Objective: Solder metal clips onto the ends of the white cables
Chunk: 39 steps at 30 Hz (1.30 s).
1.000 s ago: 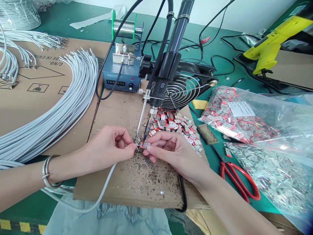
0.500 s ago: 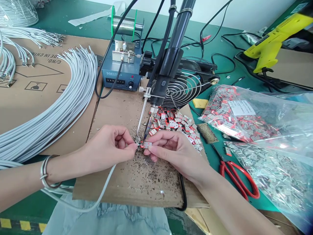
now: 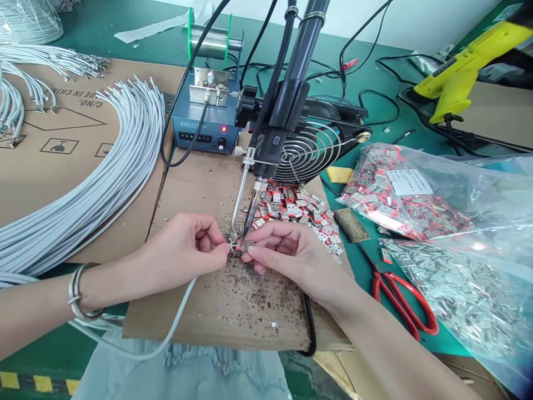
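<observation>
My left hand (image 3: 187, 244) is closed in a pinch on the end of a white cable (image 3: 180, 316), which loops down below the wrist. Facing it, my right hand (image 3: 291, 255) pinches a small silver-and-red USB connector (image 3: 249, 243) between thumb and fingers. The cable end and the connector's red end meet under the tip of a mounted soldering iron (image 3: 252, 210). A thin metal solder feed tube (image 3: 240, 201) comes down beside the tip. Fingers and tip partly hide the joint. Behind my right hand lies a pile of similar connectors (image 3: 303, 208).
A blue solder feeder (image 3: 204, 125) with a solder spool (image 3: 210, 41) stands behind. White cables (image 3: 137, 150) lie left. On the right are red-handled scissors (image 3: 410, 303), bags of parts (image 3: 416, 194), a sponge (image 3: 339, 175) and a yellow tool (image 3: 453, 83). A fan (image 3: 308, 153) sits behind the iron.
The connector has turned from showing its flat face to nearly edge-on under the iron tip. The feeder's red light is now brighter. Both hands stay almost in place.
</observation>
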### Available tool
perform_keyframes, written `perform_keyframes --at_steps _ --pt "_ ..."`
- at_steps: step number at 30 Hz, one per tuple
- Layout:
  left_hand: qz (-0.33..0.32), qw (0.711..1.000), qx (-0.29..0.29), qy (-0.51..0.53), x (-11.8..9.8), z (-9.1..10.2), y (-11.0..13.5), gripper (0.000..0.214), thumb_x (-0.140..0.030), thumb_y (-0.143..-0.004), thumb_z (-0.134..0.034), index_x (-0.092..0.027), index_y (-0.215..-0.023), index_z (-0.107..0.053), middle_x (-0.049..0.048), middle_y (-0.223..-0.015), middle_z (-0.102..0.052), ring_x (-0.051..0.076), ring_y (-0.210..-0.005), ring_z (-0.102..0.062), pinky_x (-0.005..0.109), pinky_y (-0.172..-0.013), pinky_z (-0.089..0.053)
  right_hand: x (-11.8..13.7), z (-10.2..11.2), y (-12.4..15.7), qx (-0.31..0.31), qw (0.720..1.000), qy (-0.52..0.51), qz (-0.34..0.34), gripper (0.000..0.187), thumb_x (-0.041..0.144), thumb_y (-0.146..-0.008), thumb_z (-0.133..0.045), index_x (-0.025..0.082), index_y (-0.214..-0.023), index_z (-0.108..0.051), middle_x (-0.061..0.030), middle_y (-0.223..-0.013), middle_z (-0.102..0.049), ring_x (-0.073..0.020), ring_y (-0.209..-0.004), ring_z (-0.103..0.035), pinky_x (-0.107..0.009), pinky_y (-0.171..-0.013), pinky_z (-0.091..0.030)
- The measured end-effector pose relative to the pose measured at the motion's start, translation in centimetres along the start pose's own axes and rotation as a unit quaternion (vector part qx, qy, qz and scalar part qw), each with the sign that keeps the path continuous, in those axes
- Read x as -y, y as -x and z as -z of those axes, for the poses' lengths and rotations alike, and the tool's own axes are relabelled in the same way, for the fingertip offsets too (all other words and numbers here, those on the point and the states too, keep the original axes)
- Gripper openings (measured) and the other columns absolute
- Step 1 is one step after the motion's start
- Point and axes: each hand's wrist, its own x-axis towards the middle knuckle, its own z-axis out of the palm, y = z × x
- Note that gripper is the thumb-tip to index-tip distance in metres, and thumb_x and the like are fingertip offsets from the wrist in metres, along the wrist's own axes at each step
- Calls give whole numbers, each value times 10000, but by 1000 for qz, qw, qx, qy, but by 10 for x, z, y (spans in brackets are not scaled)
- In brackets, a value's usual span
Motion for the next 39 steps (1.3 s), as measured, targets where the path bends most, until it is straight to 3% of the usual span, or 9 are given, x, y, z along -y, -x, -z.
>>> perform_keyframes --at_steps 5,9,12,16,18,21,23,25,39 --pt "-5 999 25 -21 2 2 2 129 -261 -741 -578 -164 -667 -536 -64 -518 -434 80 -480 -382 197 -445 -294 2 0 2 11 1000 11 6 137 209 -632 -761 157 -714 -664 -7 -616 -693 -56 -466 -569 -166 -485 -492" --pt "-34 998 54 16 6 2 4 151 -308 -773 -582 -167 -720 -562 -48 -577 -497 83 -521 -430 179 -461 -336 2 2 3 26 1000 18 3 156 231 -634 -761 154 -724 -660 -12 -624 -689 -65 -483 -585 -173 -490 -500" --pt "-14 994 95 46 5 2 6 173 -331 -801 -560 -170 -738 -555 -50 -582 -499 70 -480 -409 158 -413 -335 1 3 2 43 998 36 3 153 240 -648 -747 151 -723 -648 -9 -612 -681 -67 -494 -590 -174 -499 -503" --pt "24 988 135 71 4 1 11 196 -355 -820 -541 -164 -772 -536 -46 -608 -523 49 -430 -410 145 -387 -353 -1 4 6 48 986 149 65 110 260 -740 -661 154 -715 -648 -11 -593 -659 -89 -495 -590 -199 -476 -495" --pt "34 988 136 71 4 0 13 201 -353 -827 -531 -159 -775 -533 -44 -604 -530 41 -414 -417 143 -391 -353 -2 3 11 9 946 269 183 92 220 -791 -607 168 -742 -664 -37 -677 -684 -127 -597 -627 -257 -559 -525" --pt "43 987 134 75 6 -2 15 202 -345 -827 -529 -155 -758 -530 -43 -593 -527 38 -402 -423 142 -389 -345 -6 1 21 -45 818 428 381 134 111 -813 -563 187 -851 -668 -63 -852 -704 -173 -784 -642 -346 -726 -530" --pt "42 986 138 84 6 -2 15 208 -350 -822 -537 -153 -752 -532 -43 -590 -524 40 -396 -425 144 -385 -346 -10 0 27 -41 754 477 449 193 66 -811 -553 184 -937 -640 -68 -869 -701 -180 -802 -639 -353 -724 -533" --pt "40 985 142 92 6 -2 15 216 -359 -816 -544 -153 -750 -533 -43 -591 -529 40 -386 -422 145 -375 -342 -15 0 29 -27 731 494 470 224 48 -811 -547 181 -980 -611 -70 -857 -697 -183 -800 -638 -346 -699 -538" --pt "38 984 157 76 2 0 16 200 -330 -832 -522 -142 -766 -528 -36 -637 -543 32 -400 -425 145 -383 -347 -22 -7 25 -44 747 494 442 108 73 -823 -550 161 -847 -608 -68 -789 -668 -177 -703 -585 -333 -627 -482"
